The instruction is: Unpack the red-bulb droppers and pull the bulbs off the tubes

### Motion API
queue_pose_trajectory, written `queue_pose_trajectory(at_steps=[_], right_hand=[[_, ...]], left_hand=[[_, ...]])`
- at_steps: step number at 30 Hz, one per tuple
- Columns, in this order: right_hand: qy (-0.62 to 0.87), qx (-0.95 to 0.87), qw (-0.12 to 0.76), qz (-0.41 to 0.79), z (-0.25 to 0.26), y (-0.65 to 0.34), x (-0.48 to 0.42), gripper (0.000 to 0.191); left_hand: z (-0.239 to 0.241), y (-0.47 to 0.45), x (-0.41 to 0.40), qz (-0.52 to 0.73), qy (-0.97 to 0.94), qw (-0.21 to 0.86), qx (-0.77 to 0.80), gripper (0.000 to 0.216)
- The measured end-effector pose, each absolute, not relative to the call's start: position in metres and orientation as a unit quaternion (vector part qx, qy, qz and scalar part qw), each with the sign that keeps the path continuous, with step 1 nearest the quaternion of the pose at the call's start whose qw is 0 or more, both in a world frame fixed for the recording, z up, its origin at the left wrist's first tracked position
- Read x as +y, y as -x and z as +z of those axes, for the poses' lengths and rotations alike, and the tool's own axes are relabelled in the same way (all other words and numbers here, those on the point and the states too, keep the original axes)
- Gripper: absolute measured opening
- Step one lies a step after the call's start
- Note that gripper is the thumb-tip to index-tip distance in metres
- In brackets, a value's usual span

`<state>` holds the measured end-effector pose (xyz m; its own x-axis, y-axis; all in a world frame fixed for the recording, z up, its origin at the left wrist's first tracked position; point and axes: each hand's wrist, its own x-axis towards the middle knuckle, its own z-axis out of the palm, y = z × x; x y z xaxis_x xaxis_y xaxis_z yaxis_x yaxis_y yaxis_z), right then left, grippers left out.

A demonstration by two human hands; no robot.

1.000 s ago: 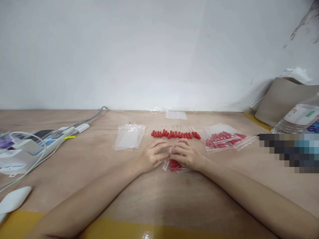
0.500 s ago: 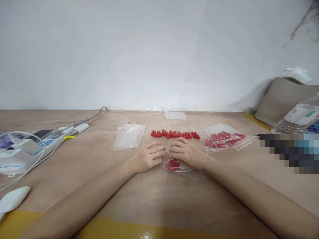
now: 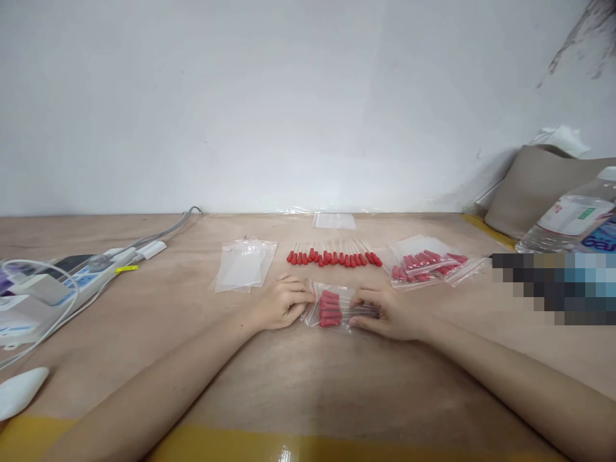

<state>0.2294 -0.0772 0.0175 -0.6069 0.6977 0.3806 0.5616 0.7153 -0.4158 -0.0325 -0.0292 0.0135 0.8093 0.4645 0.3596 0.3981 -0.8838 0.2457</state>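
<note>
A small clear zip bag with several red-tipped sticks inside lies flat on the wooden table between my hands. My left hand pinches its left edge with curled fingers. My right hand presses and grips its right end, fingers together. Just behind the bag runs a row of loose red-tipped sticks. To the right lies a pile of filled bags. To the left lies a stack of empty clear bags.
A power strip with cables and plugs sits at the left, a white object at the near left edge. One more empty bag lies by the wall. A water bottle and a tan bag stand at the right.
The bag was bunched under both hands; now it lies spread flat. My right hand has slid to the right along it and my left hand holds the left edge.
</note>
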Motion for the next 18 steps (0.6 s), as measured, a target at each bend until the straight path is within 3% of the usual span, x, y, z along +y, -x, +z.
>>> queue_pose_trajectory(at_steps=[8,18], right_hand=[[0.396,-0.864,0.299,0.079,-0.001,-0.232,-0.077,0.020],[0.419,-0.863,0.283,0.021,-0.009,-0.230,-0.077,0.020]], left_hand=[[0.012,0.017,-0.032,0.257,-0.872,0.278,0.311,0.022],[0.015,0.012,-0.042,0.276,-0.866,0.318,0.270,0.033]])
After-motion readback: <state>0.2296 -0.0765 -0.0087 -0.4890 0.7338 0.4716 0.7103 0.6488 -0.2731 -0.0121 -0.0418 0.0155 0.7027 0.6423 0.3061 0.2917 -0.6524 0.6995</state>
